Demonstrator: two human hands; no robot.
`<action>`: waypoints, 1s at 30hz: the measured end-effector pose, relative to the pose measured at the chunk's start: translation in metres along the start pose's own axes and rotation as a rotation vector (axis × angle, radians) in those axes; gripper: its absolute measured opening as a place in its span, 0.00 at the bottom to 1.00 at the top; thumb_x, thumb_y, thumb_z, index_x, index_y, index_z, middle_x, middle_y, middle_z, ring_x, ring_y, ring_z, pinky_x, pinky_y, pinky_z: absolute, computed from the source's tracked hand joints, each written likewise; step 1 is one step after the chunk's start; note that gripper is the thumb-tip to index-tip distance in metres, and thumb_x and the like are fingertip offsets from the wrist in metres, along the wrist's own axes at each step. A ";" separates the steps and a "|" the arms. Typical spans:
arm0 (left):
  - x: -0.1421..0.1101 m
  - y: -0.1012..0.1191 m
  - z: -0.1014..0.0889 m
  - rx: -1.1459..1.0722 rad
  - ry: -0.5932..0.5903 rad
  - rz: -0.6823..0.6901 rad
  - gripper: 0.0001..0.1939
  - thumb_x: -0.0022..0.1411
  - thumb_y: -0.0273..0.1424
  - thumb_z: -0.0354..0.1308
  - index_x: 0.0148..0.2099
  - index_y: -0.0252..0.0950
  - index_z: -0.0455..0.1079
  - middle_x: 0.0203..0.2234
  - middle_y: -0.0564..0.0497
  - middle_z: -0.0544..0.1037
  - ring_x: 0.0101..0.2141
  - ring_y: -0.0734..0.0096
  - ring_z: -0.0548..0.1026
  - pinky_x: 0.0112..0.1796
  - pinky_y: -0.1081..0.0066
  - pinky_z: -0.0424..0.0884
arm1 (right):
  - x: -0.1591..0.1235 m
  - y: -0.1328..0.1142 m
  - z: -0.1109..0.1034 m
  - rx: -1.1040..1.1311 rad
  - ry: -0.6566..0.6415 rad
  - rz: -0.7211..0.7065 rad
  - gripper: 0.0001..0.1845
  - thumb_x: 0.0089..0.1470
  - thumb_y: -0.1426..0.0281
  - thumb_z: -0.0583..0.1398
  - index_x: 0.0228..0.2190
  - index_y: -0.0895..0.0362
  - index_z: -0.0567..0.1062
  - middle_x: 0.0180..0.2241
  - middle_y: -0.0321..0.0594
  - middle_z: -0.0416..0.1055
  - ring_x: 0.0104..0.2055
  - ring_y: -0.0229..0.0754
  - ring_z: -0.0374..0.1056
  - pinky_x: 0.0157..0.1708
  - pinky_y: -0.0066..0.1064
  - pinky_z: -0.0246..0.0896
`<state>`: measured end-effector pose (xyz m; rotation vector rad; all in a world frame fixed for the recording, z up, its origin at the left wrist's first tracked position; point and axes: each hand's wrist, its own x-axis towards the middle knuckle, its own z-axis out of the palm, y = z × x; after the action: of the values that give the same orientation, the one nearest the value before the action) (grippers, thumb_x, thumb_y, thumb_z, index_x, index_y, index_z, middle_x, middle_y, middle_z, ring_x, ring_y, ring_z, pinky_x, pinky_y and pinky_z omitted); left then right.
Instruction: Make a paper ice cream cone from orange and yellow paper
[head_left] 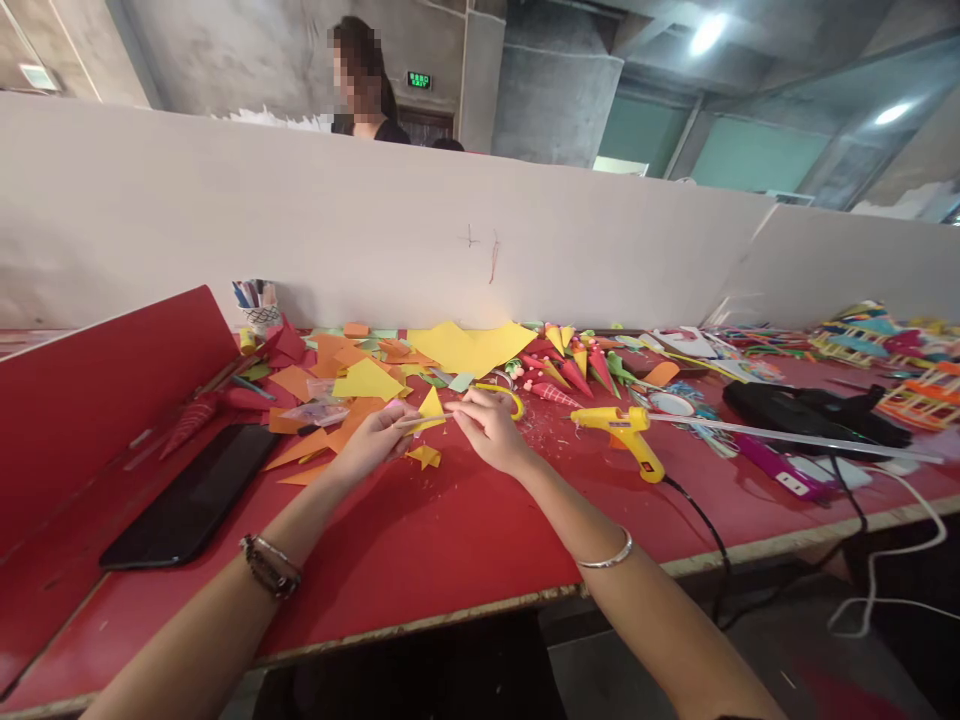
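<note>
Red tabletop point(480, 550), both hands point(491, 428) gripping a yellow paper piece point(431, 408), glue gun point(630, 425) nearby

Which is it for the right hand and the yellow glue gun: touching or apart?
Apart. The head view shows red tabletop between the right hand and the yellow glue gun.

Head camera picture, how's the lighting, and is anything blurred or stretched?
In the head view, ceiling lights glare white at upper right; in the same head view, the red table shows a soft sheen, the forearms look stretched toward the bottom edge, likely from a wide lens, and a pixel mosaic covers the head of the person behind the partition.
</note>
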<state>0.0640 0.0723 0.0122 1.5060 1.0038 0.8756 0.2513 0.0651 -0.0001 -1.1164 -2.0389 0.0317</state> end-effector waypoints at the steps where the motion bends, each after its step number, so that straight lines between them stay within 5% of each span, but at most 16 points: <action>1: 0.000 0.000 0.000 -0.039 -0.001 -0.014 0.13 0.52 0.39 0.53 0.26 0.34 0.60 0.12 0.60 0.58 0.13 0.84 0.53 0.15 0.80 0.48 | -0.001 0.001 0.000 -0.019 0.000 -0.011 0.13 0.57 0.68 0.49 0.37 0.53 0.73 0.29 0.35 0.67 0.32 0.35 0.63 0.39 0.33 0.41; 9: -0.003 0.002 -0.009 -0.347 -0.247 -0.233 0.09 0.52 0.31 0.55 0.36 0.32 0.63 0.23 0.55 0.68 0.13 0.90 0.50 0.16 0.83 0.48 | -0.001 0.000 -0.002 -0.085 -0.020 -0.086 0.12 0.56 0.68 0.50 0.35 0.50 0.73 0.29 0.34 0.65 0.32 0.34 0.62 0.37 0.34 0.38; 21: -0.004 0.002 -0.011 -0.322 -0.273 -0.246 0.12 0.49 0.35 0.60 0.26 0.30 0.63 0.18 0.57 0.63 0.15 0.88 0.51 0.16 0.82 0.46 | 0.001 -0.007 -0.006 -0.227 -0.068 -0.176 0.11 0.55 0.70 0.51 0.33 0.48 0.72 0.28 0.34 0.61 0.34 0.36 0.57 0.36 0.34 0.37; 30: -0.004 0.001 -0.010 -0.300 -0.237 -0.240 0.13 0.47 0.35 0.62 0.25 0.31 0.64 0.16 0.58 0.63 0.16 0.86 0.53 0.17 0.79 0.45 | 0.000 -0.011 -0.003 -0.236 -0.156 -0.233 0.09 0.56 0.67 0.49 0.35 0.56 0.66 0.31 0.37 0.65 0.35 0.37 0.58 0.41 0.33 0.40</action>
<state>0.0533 0.0726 0.0147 1.1758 0.8179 0.6275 0.2455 0.0571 0.0057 -1.0353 -2.3479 -0.2525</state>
